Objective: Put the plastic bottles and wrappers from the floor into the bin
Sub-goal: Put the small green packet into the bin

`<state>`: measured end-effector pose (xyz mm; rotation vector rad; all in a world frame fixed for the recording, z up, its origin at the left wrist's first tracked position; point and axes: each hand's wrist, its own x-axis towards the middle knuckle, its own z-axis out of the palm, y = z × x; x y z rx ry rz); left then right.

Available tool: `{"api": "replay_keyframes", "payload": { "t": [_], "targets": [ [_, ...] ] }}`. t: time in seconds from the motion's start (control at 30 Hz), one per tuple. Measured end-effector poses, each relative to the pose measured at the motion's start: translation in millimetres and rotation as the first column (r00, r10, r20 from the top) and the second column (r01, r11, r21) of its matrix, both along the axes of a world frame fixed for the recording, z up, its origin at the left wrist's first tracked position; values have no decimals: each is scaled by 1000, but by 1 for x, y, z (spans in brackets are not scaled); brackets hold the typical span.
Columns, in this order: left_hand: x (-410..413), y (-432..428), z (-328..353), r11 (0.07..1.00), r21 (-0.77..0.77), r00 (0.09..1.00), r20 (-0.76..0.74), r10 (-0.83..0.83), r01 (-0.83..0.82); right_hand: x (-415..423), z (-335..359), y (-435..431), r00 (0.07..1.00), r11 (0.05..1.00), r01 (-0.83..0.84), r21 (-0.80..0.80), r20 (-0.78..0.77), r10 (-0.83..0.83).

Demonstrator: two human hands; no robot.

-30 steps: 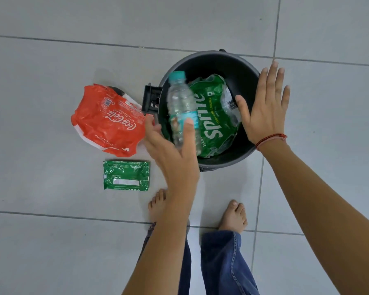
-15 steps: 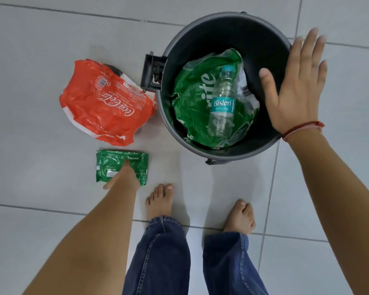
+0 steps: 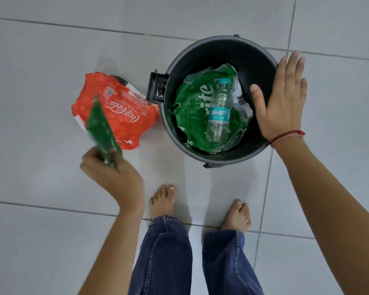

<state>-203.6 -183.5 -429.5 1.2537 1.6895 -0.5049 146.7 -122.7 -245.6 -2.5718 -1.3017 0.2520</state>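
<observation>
A round black bin (image 3: 213,52) stands on the tiled floor. Inside it lie a green Sprite wrapper (image 3: 192,116) and, on top of that, a clear Bisleri bottle (image 3: 218,111). A red Coca-Cola wrapper (image 3: 126,116) lies on the floor just left of the bin. My left hand (image 3: 113,177) is shut on a small green wrapper (image 3: 100,126), lifted off the floor and blurred, in front of the red wrapper. My right hand (image 3: 283,99) is open, fingers spread, over the bin's right rim; I cannot tell if it touches it.
A black hinge bracket (image 3: 157,87) sticks out from the bin's left side. My two bare feet (image 3: 162,199) and jeans legs stand just below the bin. Grey floor tiles with grout lines surround everything.
The bottle left my left hand and now lies in the bin. My left hand went down to the small green wrapper and has raised it off the floor. My right hand stayed at the rim.
</observation>
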Motion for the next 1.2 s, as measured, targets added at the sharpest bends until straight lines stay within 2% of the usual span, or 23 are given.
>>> {"api": "replay_keyframes", "payload": {
  "t": [0.07,0.13,0.2,0.23,0.3,0.4,0.47,0.53,0.6,0.67,0.73,0.77,0.8,0.87,0.93,0.97,1.0,1.03,1.07,1.1,1.13,1.2],
  "targets": [
    [14,-1,-11,989,-21,989,50,-142,143,0,1,0,1000,1000,0,-8,-8,0],
    [78,33,58,932,197,953,-54,-298,303,1,1,0,1000,1000,-3,-15,-15,3],
    [142,76,131,750,497,870,-21,-492,436,2,-1,-2,1000,999,-23,-23,-11,23],
    [174,94,156,689,589,845,20,-534,421,2,-2,-2,999,999,-34,-25,-9,34],
    [211,110,173,693,509,819,-43,-572,510,2,-2,-2,1000,1000,-26,-17,-15,26],
    [218,123,151,762,112,770,-73,-634,638,2,-3,0,1000,1000,5,-3,-27,-5],
    [218,126,156,782,96,787,-28,-617,616,2,-3,1,1000,1000,4,4,-29,-4],
    [211,125,181,755,234,773,20,-634,613,1,-3,0,999,1000,2,7,-33,-2],
    [187,126,198,731,496,791,131,-597,469,0,-3,1,999,1000,4,8,-41,-4],
    [153,138,214,651,744,832,262,-490,149,1,-3,1,999,1000,6,9,-39,-6],
    [117,148,205,501,858,911,292,-290,-116,1,-4,0,999,1000,6,12,-32,-6],
    [100,149,191,487,850,931,321,-173,-202,2,-4,0,1000,1000,5,13,-30,-4],
    [84,155,172,504,835,953,294,-70,-221,1,-5,0,1000,1000,2,15,-30,-2],
    [58,168,132,670,711,978,157,140,-211,2,-6,-1,999,1000,1,26,-35,0],
    [52,171,110,766,549,912,-17,409,-333,2,-7,-1,999,999,-3,40,-39,4],
    [61,165,96,843,438,922,-74,380,-312,2,-8,-1,999,999,-5,46,-37,6],
    [67,140,91,954,254,985,-11,171,-162,3,-8,-1,999,999,-4,52,-36,6],
    [52,113,79,985,156,996,51,68,-75,3,-9,-2,999,998,-3,56,-39,5],
    [37,76,64,998,55,999,-17,44,-43,4,-9,-2,999,998,0,61,-40,3],
    [27,35,40,998,61,999,41,16,-18,5,-9,-2,999,998,2,63,-42,1],
    [23,7,21,1000,28,999,31,-11,10,4,-9,-2,999,998,2,66,-42,0],
    [2,-6,-32,989,150,997,79,-24,12,3,-9,-1,999,998,1,63,-44,1]
  ]
}}
